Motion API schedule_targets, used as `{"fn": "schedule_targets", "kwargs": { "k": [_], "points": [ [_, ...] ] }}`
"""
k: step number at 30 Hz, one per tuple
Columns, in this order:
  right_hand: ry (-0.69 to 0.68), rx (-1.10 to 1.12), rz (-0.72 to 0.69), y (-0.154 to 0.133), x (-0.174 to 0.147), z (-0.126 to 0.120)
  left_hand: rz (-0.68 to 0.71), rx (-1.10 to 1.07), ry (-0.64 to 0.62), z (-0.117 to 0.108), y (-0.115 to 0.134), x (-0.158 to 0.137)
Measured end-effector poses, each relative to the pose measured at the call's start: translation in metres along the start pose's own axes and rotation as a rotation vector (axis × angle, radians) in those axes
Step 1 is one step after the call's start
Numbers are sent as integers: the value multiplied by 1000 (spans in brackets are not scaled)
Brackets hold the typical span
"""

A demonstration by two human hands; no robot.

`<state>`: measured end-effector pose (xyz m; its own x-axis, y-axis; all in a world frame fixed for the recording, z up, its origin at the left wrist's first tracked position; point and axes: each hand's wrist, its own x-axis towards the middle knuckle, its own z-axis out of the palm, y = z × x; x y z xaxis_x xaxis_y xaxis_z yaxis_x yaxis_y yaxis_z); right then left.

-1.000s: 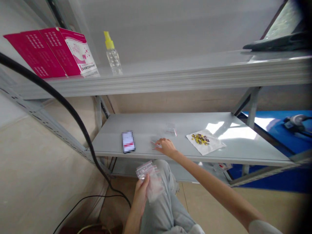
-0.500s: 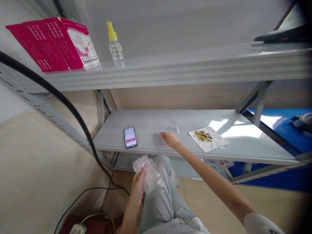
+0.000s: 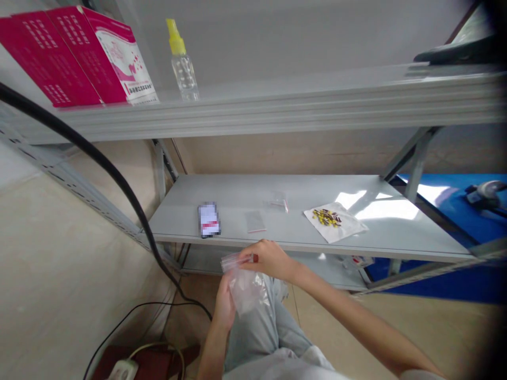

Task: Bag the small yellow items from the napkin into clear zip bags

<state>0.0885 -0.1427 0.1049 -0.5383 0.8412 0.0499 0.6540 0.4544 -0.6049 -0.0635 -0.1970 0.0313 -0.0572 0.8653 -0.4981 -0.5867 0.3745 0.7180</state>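
Observation:
My left hand [image 3: 225, 302] grips a bunch of clear zip-lock bags [image 3: 247, 290] above my lap, its fingers closed round their left side. My right hand [image 3: 269, 258] reaches over to the same bags, its fingers pinched at their top edge near the zip strip. On the shelf beyond, one small clear zip-lock bag [image 3: 255, 221] lies flat near the front edge. Another small bag [image 3: 279, 202] rests farther back. To the right, yellow and dark capsules [image 3: 327, 217] are heaped on a white sheet [image 3: 348, 228].
A phone [image 3: 209, 219] lies on the grey shelf [image 3: 233, 190] at left. On the upper shelf stand pink boxes [image 3: 79, 58] and a spray bottle [image 3: 184, 68] with a yellow top. A thick black cable [image 3: 119, 177] hangs at the left. A power strip [image 3: 123, 369] sits below.
My right hand has left the small bag on the shelf and come back to the bunch in my left hand. The view has shifted slightly.

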Motion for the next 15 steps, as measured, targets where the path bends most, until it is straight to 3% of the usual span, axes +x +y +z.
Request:
{"fn": "schedule_targets", "kwargs": {
  "k": [4, 9, 12, 15],
  "points": [
    [13, -41, 20, 2, 4, 12, -24, -41, -74, 1, 2, -2],
    [91, 84, -131, 26, 25, 14, 39, 67, -77, -4, 1, 3],
    [146, -117, 43, 64, 45, 17, 27, 53, -77, -10, 0, 4],
    [85, -260, 189, 100, 52, 31, 6, 48, -62, -15, 0, 2]
  ]
}}
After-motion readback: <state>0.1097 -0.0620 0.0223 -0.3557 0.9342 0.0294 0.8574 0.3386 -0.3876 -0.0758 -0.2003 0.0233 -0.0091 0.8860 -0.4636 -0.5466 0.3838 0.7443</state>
